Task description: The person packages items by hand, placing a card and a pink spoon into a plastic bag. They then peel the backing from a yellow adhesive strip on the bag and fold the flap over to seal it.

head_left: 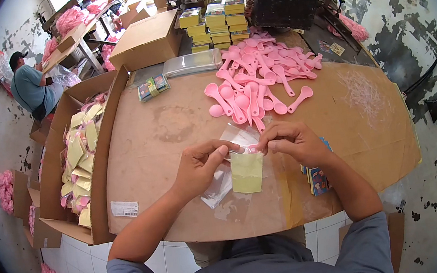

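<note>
Between my two hands is a small clear plastic bag with a pale yellow card in or against it. A bit of pink, perhaps a spoon, shows at its top edge. My left hand pinches the bag's left upper side with thumb and forefinger. On the other side, my right hand is closed in a pinch at the upper right corner. More clear bags lie beneath, partly hidden by my left hand. Just beyond my fingers, a heap of pink measuring spoons spreads over the cardboard-covered table.
At left stands a long carton of packed yellow-card bags. Printed card stacks lie by my right forearm and at the back left. Behind are a closed box and stacked yellow-edged cards. A person sits far left.
</note>
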A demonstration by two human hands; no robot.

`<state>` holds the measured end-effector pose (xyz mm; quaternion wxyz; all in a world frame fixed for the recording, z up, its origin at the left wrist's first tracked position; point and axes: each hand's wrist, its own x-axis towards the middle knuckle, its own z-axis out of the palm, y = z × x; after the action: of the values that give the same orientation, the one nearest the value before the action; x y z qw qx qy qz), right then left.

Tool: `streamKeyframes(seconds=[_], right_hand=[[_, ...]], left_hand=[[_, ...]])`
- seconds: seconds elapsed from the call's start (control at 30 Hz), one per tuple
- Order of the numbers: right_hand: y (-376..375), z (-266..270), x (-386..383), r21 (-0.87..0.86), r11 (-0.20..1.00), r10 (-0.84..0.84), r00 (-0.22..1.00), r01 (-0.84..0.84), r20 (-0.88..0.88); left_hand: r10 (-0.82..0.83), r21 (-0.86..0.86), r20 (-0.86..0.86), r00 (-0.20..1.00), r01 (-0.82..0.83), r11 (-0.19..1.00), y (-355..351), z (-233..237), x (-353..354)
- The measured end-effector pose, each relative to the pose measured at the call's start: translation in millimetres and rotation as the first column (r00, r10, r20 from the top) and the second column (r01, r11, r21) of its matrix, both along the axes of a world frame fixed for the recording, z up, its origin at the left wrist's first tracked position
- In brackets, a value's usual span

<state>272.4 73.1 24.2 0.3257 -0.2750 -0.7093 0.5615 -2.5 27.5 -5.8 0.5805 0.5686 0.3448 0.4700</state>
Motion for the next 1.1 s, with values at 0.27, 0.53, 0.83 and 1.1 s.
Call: streamKeyframes(seconds=[0.27,0.53,0.83,1.1], right_hand=[[-1,-10,-2,-0.105,0.994,-0.017,0.999,0.020,0.028],[1,-9,-1,-0.070,0.997,0.016,0.999,-0.013,0.042],[-3,-9,-4,0.135,0.991,-0.031,0.998,0.024,0.048],[-10,2,-6,0.004,0.999,0.044,0.993,-0.044,0.112]], left_hand=[[0.043,-0.093,-0.040,0.998,-0.046,0.995,-1,1,9],[0.034,-0.089,-0.047,0.998,-0.038,0.995,0,1,8],[0.020,-0.043,-0.040,0.999,-0.021,0.999,-2,2,6],[0.139,0.066,0.142,0.980,-0.149,0.987,-9,20,20]])
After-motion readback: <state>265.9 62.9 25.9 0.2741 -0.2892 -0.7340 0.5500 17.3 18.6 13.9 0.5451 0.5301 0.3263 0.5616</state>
